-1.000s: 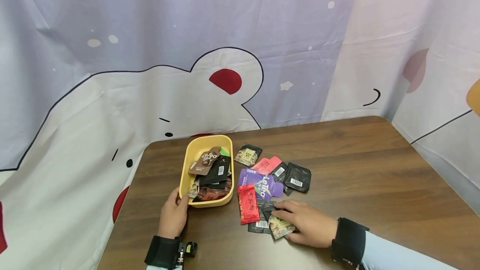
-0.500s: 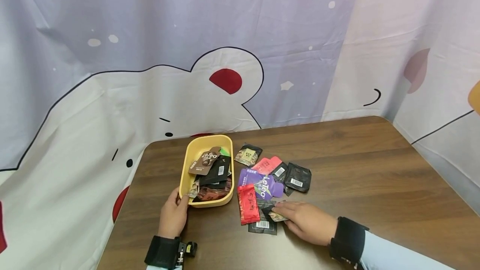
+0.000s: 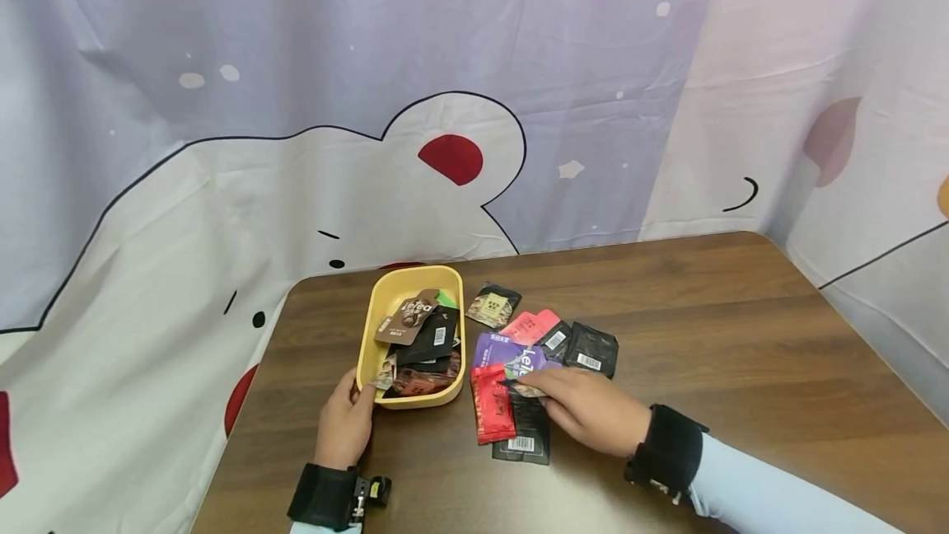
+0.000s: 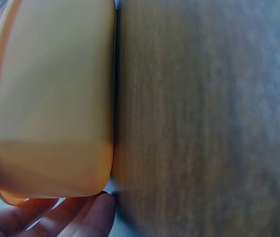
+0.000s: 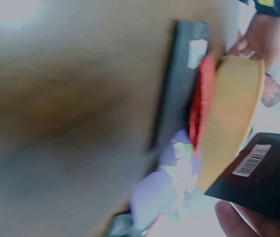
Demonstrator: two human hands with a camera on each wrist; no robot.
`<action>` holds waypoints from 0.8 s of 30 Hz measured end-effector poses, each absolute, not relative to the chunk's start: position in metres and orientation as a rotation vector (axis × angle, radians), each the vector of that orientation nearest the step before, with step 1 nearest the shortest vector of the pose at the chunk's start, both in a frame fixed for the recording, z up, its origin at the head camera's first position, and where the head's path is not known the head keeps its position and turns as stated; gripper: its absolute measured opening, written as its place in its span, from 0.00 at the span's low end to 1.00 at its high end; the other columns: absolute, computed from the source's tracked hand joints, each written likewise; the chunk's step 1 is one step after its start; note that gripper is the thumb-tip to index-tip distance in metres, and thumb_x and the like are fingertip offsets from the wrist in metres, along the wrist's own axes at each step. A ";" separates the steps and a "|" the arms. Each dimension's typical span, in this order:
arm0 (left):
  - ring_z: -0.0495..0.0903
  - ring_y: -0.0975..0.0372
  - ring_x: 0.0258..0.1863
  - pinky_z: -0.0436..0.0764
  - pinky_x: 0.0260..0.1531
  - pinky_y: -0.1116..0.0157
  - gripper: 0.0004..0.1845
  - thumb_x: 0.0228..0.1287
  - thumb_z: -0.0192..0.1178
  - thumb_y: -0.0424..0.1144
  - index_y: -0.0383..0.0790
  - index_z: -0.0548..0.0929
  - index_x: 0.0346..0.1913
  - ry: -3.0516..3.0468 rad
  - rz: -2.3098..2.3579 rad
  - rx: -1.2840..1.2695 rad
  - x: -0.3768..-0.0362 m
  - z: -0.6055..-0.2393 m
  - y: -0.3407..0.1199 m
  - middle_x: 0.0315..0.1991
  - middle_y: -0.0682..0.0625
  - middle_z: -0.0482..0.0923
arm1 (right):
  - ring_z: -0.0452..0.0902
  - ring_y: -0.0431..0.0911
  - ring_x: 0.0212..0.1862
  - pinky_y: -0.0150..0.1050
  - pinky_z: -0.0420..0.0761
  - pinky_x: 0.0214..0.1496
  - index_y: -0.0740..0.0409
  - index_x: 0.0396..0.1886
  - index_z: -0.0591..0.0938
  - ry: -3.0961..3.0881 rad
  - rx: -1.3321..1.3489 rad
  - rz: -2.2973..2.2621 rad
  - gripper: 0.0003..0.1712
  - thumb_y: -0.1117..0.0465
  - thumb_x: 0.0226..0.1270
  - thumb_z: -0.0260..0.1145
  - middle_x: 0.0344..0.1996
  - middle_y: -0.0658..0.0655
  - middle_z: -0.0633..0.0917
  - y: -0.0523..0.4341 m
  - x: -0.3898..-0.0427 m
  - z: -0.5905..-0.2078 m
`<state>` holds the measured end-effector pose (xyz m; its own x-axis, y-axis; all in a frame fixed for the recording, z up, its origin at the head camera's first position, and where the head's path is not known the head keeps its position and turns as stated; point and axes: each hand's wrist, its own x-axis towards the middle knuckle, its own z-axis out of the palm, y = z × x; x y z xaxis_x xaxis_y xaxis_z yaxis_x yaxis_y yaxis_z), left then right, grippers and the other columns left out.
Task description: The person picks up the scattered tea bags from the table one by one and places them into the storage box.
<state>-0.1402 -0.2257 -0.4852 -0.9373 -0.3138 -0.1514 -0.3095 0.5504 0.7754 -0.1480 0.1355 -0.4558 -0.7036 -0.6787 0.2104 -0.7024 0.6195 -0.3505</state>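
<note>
Holding a small packet (image 3: 528,390) in a pinch of its fingertips, the right hand (image 3: 586,409) sits low and centre-right in the head view, just above the wooden surface (image 3: 741,353). Its grip is closed on a dark sachet with a white barcode, which the right wrist view shows at the lower right of its frame (image 5: 258,173). Under that hand lies a black barcode packet (image 3: 523,435), flat on the surface, and a red packet (image 3: 492,402) just left of it.

To the lower left, the left hand (image 3: 344,427) rests against the near corner of the yellow tray (image 3: 385,295), thumb on its rim; the left wrist view shows fingertips (image 4: 98,215) touching the tray's outer wall. How far that grip curls round the rim is hard to tell, but it looks like a light steadying hold.

Further up the frame, the tray already holds several sachets in a loose heap. Right of it lie a purple packet (image 3: 511,353), a pink one (image 3: 530,324), two black ones and a dark one with a yellow label (image 3: 493,305).

Judged from this, carrying the pinched packet well means lifting it clear of the red packet, passing over the tray's right wall, and letting go above the heap while the left hand keeps the tray from sliding.
</note>
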 end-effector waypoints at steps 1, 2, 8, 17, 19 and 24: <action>0.80 0.53 0.52 0.81 0.50 0.55 0.27 0.79 0.46 0.43 0.38 0.65 0.75 -2.762 -1.381 0.554 -0.140 -0.485 -0.226 0.63 0.35 0.78 | 0.81 0.46 0.62 0.48 0.80 0.63 0.51 0.68 0.77 -2.771 1.173 0.648 0.24 0.60 0.73 0.60 0.60 0.50 0.84 0.132 -0.151 -0.454; 0.80 0.53 0.52 0.81 0.49 0.56 0.27 0.79 0.46 0.43 0.38 0.66 0.75 -2.762 -1.383 0.556 -0.140 -0.485 -0.226 0.63 0.35 0.78 | 0.80 0.47 0.63 0.49 0.80 0.64 0.51 0.68 0.76 -2.761 1.163 0.661 0.24 0.60 0.73 0.60 0.61 0.51 0.84 0.127 -0.154 -0.452; 0.79 0.54 0.48 0.80 0.45 0.60 0.27 0.78 0.47 0.44 0.38 0.67 0.74 -2.764 -1.373 0.572 -0.141 -0.486 -0.226 0.60 0.36 0.80 | 0.77 0.48 0.66 0.49 0.77 0.67 0.53 0.71 0.74 -2.702 1.146 0.740 0.26 0.60 0.74 0.59 0.65 0.53 0.81 0.097 -0.174 -0.444; 0.80 0.54 0.47 0.80 0.45 0.60 0.26 0.78 0.47 0.43 0.38 0.67 0.74 -2.753 -1.375 0.553 -0.141 -0.486 -0.227 0.59 0.37 0.81 | 0.73 0.48 0.70 0.47 0.72 0.73 0.51 0.73 0.72 -2.672 1.171 0.794 0.26 0.61 0.77 0.54 0.66 0.54 0.79 0.051 -0.206 -0.434; 0.79 0.55 0.47 0.80 0.46 0.59 0.26 0.78 0.47 0.43 0.38 0.67 0.74 -2.754 -1.378 0.549 -0.141 -0.486 -0.227 0.58 0.37 0.81 | 0.73 0.49 0.69 0.47 0.72 0.73 0.51 0.73 0.71 -2.672 1.179 0.782 0.26 0.60 0.77 0.54 0.66 0.55 0.79 0.042 -0.212 -0.433; 0.79 0.55 0.45 0.79 0.44 0.61 0.26 0.78 0.47 0.43 0.38 0.68 0.74 -2.747 -1.376 0.540 -0.141 -0.487 -0.227 0.57 0.37 0.81 | 0.72 0.49 0.70 0.47 0.71 0.73 0.51 0.75 0.69 -2.712 1.177 0.788 0.27 0.59 0.79 0.52 0.68 0.56 0.77 0.022 -0.226 -0.431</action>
